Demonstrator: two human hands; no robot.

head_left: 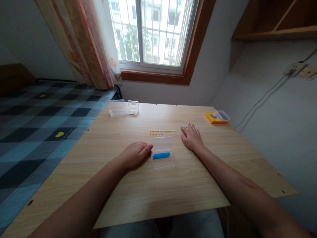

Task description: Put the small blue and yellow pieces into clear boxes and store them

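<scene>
Resting with fingers slightly spread over a partly hidden piece, right hand could scatter the yellow rows if dragged left, while left hand, curled, grip unclear, could jog the adjacent clear box holding blue sticks.

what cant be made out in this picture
All in the head view:
small thing under the right hand: mostly covered by that hand
inside of the left hand: turned away
fine detail of the yellow pieces: too small
print on the orange box: blurred

The right hand mostly hides a seemingly bluish thing.
</scene>
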